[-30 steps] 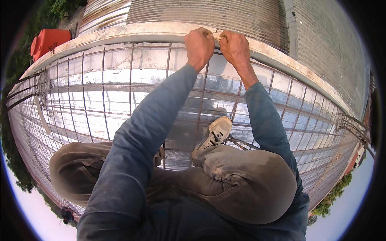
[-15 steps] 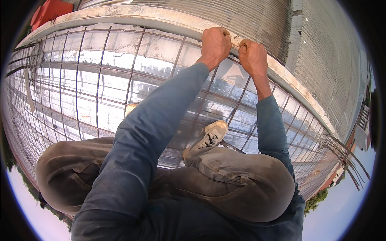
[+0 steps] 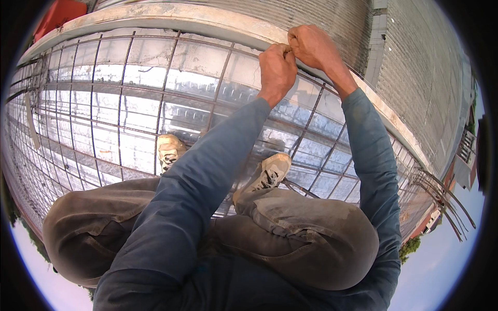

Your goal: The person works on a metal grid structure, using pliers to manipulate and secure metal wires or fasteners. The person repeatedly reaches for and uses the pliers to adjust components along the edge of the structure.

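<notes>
My left hand is closed in a pinch above the top bar of a rusty steel rebar mesh, beside a concrete ledge. Touching its fingertips, my right hand is closed too, knuckles up and wrist bent toward the ledge. Whatever the fingers of both hands hold is hidden or too small to make out. Both forearms, in blue-grey sleeves, reach forward over the mesh. My bent knees and two pale shoes, the right shoe and the left shoe, are below them.
The concrete ledge curves along the far side of the mesh. Beyond it lie corrugated roof sheets. Shiny ribbed metal sheeting shows beneath the bars. Bent rebar ends stick out at right; a red object stands far left.
My right hand has moved up and left from beside the ledge to meet the left hand, its wrist turning over. The left hand has dropped slightly. The left shoe shows more fully.
</notes>
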